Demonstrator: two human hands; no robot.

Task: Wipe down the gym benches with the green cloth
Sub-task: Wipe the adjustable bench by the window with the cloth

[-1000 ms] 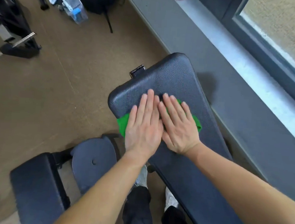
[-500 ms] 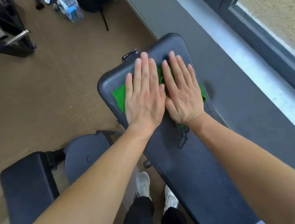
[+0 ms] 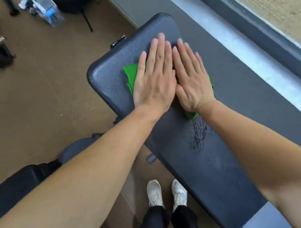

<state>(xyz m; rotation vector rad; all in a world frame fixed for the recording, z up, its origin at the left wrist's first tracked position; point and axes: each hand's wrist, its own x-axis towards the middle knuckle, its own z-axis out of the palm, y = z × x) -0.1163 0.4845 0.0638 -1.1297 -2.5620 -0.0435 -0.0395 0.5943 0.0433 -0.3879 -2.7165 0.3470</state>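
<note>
Pressing the crumpled green cloth [image 3: 129, 76] onto the bench [image 3: 108, 77] — left hand [image 3: 154, 81] and right hand [image 3: 193, 83], both flat

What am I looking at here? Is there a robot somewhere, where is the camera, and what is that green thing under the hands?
No robot here: these are a person's two bare arms. The camera is worn on their head, looking forward and down, so their white shoes show below. The left hand and right hand lie flat, side by side, fingers straight, pressing a green cloth onto the black padded gym bench. Nothing is gripped; the cloth is just pinned under the palms. A wet streak shows on the pad nearer the person.
</note>
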